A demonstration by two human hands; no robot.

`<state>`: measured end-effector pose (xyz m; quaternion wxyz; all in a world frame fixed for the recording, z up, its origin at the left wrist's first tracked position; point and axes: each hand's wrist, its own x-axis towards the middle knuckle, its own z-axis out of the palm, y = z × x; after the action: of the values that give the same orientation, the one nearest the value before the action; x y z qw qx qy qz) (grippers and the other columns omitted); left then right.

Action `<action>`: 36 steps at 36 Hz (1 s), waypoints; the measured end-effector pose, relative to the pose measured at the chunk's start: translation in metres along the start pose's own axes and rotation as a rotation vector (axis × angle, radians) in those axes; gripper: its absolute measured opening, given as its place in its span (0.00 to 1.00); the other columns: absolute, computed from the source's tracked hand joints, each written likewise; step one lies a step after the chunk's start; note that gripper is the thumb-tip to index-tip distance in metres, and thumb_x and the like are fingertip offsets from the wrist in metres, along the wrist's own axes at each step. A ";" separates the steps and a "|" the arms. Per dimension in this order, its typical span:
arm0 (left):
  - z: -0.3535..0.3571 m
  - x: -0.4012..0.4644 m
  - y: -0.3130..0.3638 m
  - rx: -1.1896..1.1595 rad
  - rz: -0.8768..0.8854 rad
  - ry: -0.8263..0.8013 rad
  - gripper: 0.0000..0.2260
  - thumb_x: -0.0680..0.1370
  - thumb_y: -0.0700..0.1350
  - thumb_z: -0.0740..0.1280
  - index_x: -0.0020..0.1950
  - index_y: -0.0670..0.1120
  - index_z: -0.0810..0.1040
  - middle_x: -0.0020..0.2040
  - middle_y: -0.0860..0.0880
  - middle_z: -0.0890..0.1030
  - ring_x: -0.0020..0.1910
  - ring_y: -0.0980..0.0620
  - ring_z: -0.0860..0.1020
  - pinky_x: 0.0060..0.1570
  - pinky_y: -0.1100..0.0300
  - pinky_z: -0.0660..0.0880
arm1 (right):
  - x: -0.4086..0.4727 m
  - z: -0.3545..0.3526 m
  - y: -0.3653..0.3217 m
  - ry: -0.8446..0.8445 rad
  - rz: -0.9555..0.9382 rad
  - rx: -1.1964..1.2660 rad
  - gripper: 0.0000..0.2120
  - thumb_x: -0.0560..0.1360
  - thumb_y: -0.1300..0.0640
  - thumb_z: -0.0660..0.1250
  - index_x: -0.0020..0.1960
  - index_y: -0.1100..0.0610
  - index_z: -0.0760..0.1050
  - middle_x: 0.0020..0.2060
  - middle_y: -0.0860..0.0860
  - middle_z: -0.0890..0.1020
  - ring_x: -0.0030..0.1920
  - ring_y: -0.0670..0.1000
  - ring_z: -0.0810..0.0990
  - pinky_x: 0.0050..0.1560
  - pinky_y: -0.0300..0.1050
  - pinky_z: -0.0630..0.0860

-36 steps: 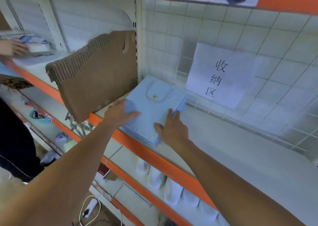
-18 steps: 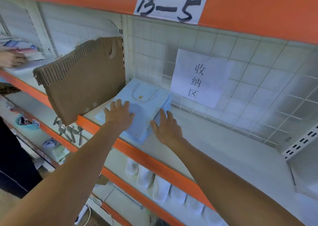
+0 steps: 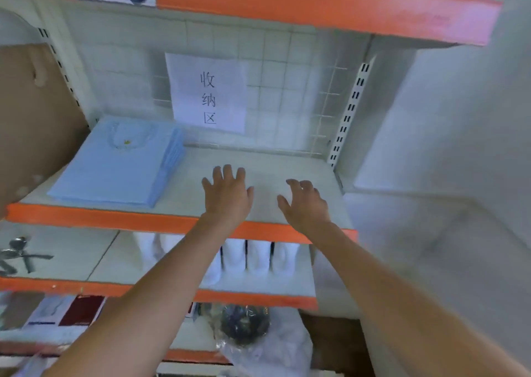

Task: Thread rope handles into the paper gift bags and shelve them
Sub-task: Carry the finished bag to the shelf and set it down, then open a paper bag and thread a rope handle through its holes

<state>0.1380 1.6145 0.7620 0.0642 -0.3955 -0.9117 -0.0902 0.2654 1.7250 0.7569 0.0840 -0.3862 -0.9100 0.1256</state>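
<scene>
Step in hand looks like the shelving end of the cycle: stack of light-blue gift bags (image 3: 115,164) lies flat on the shelf (image 3: 287,164) at its left end, just beside the brown cardboard divider (image 3: 34,124), and neither hand touches it. Left hand (image 3: 228,194) hovers over bare shelf to the right of the stack, fingers (image 3: 227,172) spread and released, holding nothing. Right hand (image 3: 306,204) sits further right, fingers loosely curled, also empty (can't tell if either palm actually rests on the shelf surface, frame is blurry). Stack orientation: long axis runs front-to-back, angled a bit so the far end leans right; bag tops w/ the rope handle loop and small gold logo point toward the back wire grid (image 3: 287,95), bottoms toward the orange front rail (image 3: 115,218). Near left corner sits just at the rail, right edge shows several layered bags, reasonably squared. White paper sign (image 3: 208,92) w/ handwritten characters hangs on the grid behind, just right of the stack's far end. My read: this batch is placed, so next move prob calls for pulling both arms back off the shelf and going for the next unthreaded bag + rope, none of which is in view here. If more squaring is wanted instead, left hand would need to go back left to the stack's right edge. Lower shelf holds white items (image 3: 255,259), not task-related afaict.
</scene>
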 end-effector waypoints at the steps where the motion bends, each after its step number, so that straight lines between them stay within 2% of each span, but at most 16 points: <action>1: 0.000 -0.007 0.016 -0.015 0.037 -0.004 0.24 0.82 0.55 0.55 0.76 0.46 0.60 0.75 0.42 0.60 0.75 0.40 0.56 0.70 0.41 0.58 | -0.013 -0.005 0.014 0.020 0.034 0.007 0.25 0.81 0.44 0.56 0.75 0.50 0.60 0.70 0.54 0.66 0.67 0.56 0.68 0.62 0.55 0.69; 8: 0.000 -0.069 0.131 -0.119 0.321 -0.019 0.24 0.81 0.53 0.59 0.73 0.44 0.65 0.73 0.41 0.64 0.74 0.40 0.58 0.68 0.41 0.59 | -0.115 -0.041 0.112 0.094 0.252 -0.071 0.25 0.80 0.43 0.56 0.75 0.49 0.59 0.69 0.54 0.68 0.65 0.58 0.70 0.58 0.54 0.71; 13: -0.001 -0.117 0.205 -0.108 0.495 -0.022 0.24 0.81 0.56 0.56 0.73 0.44 0.65 0.73 0.41 0.65 0.74 0.40 0.59 0.67 0.42 0.61 | -0.194 -0.062 0.172 0.115 0.425 -0.078 0.26 0.79 0.42 0.57 0.75 0.48 0.59 0.69 0.54 0.69 0.66 0.58 0.71 0.59 0.55 0.71; 20: -0.004 -0.244 0.320 -0.135 0.786 -0.105 0.24 0.82 0.57 0.55 0.74 0.47 0.63 0.73 0.42 0.64 0.72 0.41 0.61 0.68 0.43 0.62 | -0.368 -0.087 0.253 0.181 0.671 -0.098 0.26 0.80 0.43 0.56 0.75 0.49 0.59 0.68 0.54 0.69 0.66 0.58 0.70 0.61 0.56 0.70; 25: -0.009 -0.367 0.389 -0.259 1.015 -0.130 0.21 0.82 0.55 0.56 0.72 0.46 0.67 0.72 0.43 0.67 0.71 0.42 0.63 0.64 0.46 0.67 | -0.516 -0.097 0.293 0.242 0.831 -0.143 0.24 0.79 0.43 0.57 0.73 0.48 0.62 0.64 0.54 0.73 0.63 0.58 0.73 0.57 0.53 0.73; 27: -0.008 -0.418 0.410 -0.311 1.089 -0.149 0.21 0.81 0.55 0.56 0.68 0.45 0.71 0.68 0.43 0.71 0.68 0.41 0.67 0.60 0.46 0.69 | -0.575 -0.098 0.302 0.251 0.887 -0.140 0.22 0.79 0.42 0.58 0.70 0.48 0.66 0.62 0.53 0.75 0.62 0.58 0.74 0.56 0.52 0.72; 30: -0.009 -0.497 0.435 -0.375 1.225 -0.163 0.23 0.77 0.57 0.53 0.58 0.43 0.78 0.57 0.42 0.78 0.58 0.39 0.75 0.51 0.45 0.74 | -0.658 -0.097 0.311 0.235 0.988 -0.145 0.22 0.79 0.42 0.58 0.70 0.49 0.66 0.62 0.52 0.75 0.62 0.57 0.74 0.56 0.52 0.72; 34: -0.012 -0.593 0.457 -0.361 1.415 -0.184 0.22 0.75 0.55 0.54 0.50 0.41 0.80 0.46 0.42 0.80 0.45 0.39 0.79 0.36 0.48 0.79 | -0.754 -0.092 0.313 0.243 1.104 -0.129 0.25 0.80 0.41 0.56 0.73 0.51 0.64 0.63 0.53 0.75 0.63 0.56 0.74 0.58 0.52 0.74; 36: -0.013 -0.635 0.465 -0.329 1.495 -0.180 0.18 0.74 0.53 0.59 0.48 0.41 0.80 0.42 0.42 0.80 0.41 0.40 0.79 0.33 0.50 0.77 | -0.798 -0.087 0.311 0.234 1.181 -0.112 0.25 0.80 0.41 0.55 0.73 0.51 0.64 0.63 0.54 0.75 0.63 0.56 0.74 0.58 0.53 0.73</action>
<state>0.9104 1.4727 0.7082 -0.0258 -0.9168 -0.3785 -0.1249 1.0479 1.3705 0.7045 0.0792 -0.8411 -0.5317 0.0596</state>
